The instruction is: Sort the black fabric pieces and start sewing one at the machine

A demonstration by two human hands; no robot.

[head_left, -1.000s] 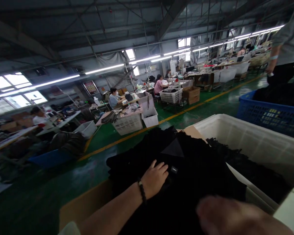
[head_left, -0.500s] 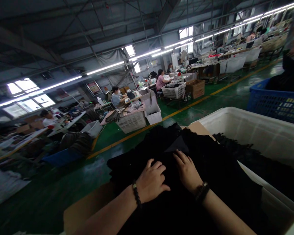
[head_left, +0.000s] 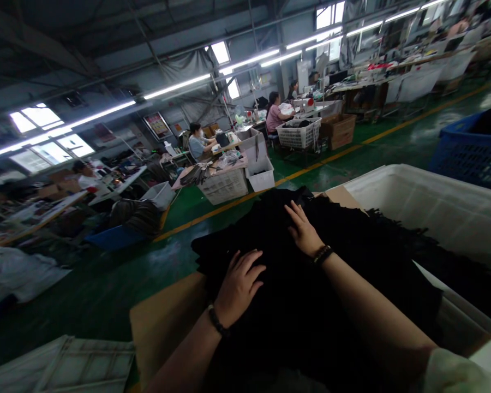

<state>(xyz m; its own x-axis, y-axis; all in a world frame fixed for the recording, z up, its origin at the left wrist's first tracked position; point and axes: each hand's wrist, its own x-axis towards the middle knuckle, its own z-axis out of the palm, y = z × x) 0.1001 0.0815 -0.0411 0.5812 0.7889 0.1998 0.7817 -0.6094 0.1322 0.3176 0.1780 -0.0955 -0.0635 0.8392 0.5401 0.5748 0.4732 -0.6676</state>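
Cardboard-backed black fabric [head_left: 331, 305] under fingers [head_left: 249, 261]

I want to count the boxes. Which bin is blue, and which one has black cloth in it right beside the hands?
The blue crate stands far right. The big white bin, right of the right hand, holds black cloth. The white basket is far off.

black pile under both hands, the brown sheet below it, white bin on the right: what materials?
Black pile: likely soft matte fabric; it drapes and creases. Brown sheet: looks like cardboard, flat and dull. White bin: probably plastic, smooth with a slight sheen.
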